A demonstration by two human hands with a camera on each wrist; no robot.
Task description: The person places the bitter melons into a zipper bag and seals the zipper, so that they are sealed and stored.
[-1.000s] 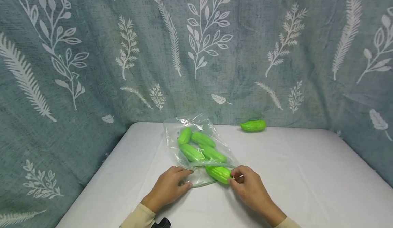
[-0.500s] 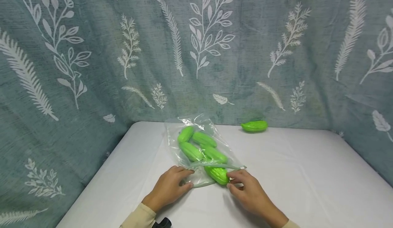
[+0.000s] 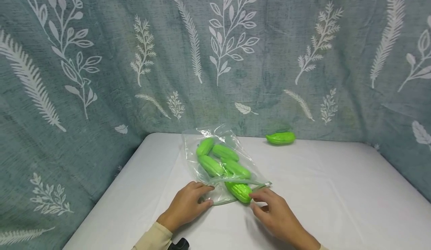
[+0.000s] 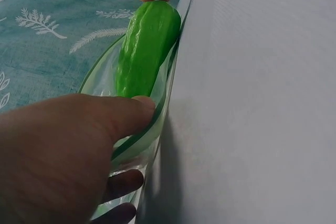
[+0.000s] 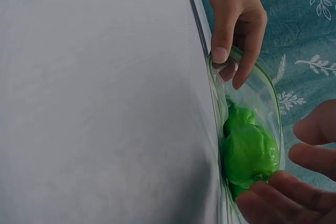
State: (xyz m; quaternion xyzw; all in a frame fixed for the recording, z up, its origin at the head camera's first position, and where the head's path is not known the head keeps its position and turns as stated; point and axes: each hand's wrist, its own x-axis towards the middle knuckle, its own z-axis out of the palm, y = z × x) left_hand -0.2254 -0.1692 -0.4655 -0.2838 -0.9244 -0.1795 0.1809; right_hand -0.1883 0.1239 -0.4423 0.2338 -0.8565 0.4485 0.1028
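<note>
A clear zip-top bag lies flat with its mouth toward me and several green bitter melons inside. My left hand pinches the left side of its mouth; in the left wrist view the thumb lies over the green zip edge. One ridged bitter melon lies in the mouth, its near end sticking out. My right hand is beside that end, fingers loosely bent. In the right wrist view its fingertips are right at the melon's end, not wrapped round it.
Another green bitter melon lies at the back edge of the white table. A patterned blue-green curtain hangs behind and along the sides. A black object shows by the left sleeve.
My right hand's fingers have loosened from round the melon's near end to resting at its tip. The bag's right corner has come into sight above them. The left hand has stayed in place.
</note>
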